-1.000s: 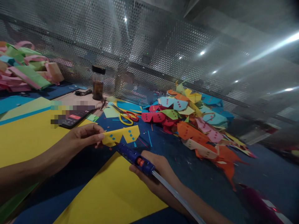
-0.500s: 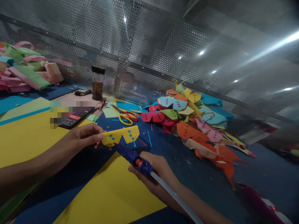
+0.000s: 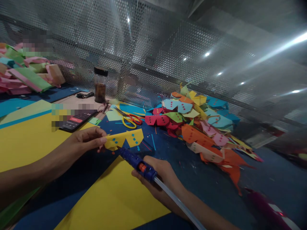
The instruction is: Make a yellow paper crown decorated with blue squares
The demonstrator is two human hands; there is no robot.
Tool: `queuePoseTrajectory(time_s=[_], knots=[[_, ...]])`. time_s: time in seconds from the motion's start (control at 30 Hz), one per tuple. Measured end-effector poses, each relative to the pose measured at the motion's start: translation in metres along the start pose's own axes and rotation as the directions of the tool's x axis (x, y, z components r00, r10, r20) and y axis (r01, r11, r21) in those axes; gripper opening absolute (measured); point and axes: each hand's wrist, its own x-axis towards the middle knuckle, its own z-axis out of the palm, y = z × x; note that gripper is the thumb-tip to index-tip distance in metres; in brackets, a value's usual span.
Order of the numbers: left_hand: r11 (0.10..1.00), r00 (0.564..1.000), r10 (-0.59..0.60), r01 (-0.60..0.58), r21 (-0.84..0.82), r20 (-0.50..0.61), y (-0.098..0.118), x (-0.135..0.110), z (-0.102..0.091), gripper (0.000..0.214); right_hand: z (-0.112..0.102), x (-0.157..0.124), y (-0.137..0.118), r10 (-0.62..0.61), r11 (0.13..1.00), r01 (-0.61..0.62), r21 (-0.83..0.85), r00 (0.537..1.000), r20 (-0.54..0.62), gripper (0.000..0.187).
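Observation:
Between the thumb and fingers of my left hand (image 3: 87, 140) is the left end of a folded yellow paper cutout (image 3: 130, 138), notched along its lower edge and patterned with small blue squares. My right hand (image 3: 160, 174) is wrapped round a blue hot glue gun (image 3: 134, 161) with a clear glue stick (image 3: 177, 201) running out of its back. The gun's dark nozzle is at the cutout's lower edge, near the notch; whether it touches the paper I cannot tell. Under the gun lies a large yellow paper sheet (image 3: 115, 195).
Scissors (image 3: 129, 120) with red and yellow handles lie behind the cutout. A pile of coloured paper cutouts (image 3: 199, 134) spreads to the right. At left are a phone (image 3: 78, 119), a lidded jar (image 3: 100, 88) and stacked paper shapes (image 3: 28, 75). A purple tool (image 3: 266, 204) lies at lower right.

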Motion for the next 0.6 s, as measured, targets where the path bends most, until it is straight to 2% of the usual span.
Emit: queuePoseTrajectory(time_s=[0.5,0.6], knots=[[1.0,1.0,0.01,-0.01,-0.028,0.005,-0.009,0.004,-0.002,0.023,-0.001,0.0,0.0,-0.011,0.999,0.013,0.042,1.0,-0.027,0.044],[1.0,1.0,0.015,-0.015,-0.012,0.0,-0.011,0.006,-0.004,0.027,-0.004,0.0,-0.006,0.027,0.994,-0.023,0.103,0.999,-0.036,0.043]])
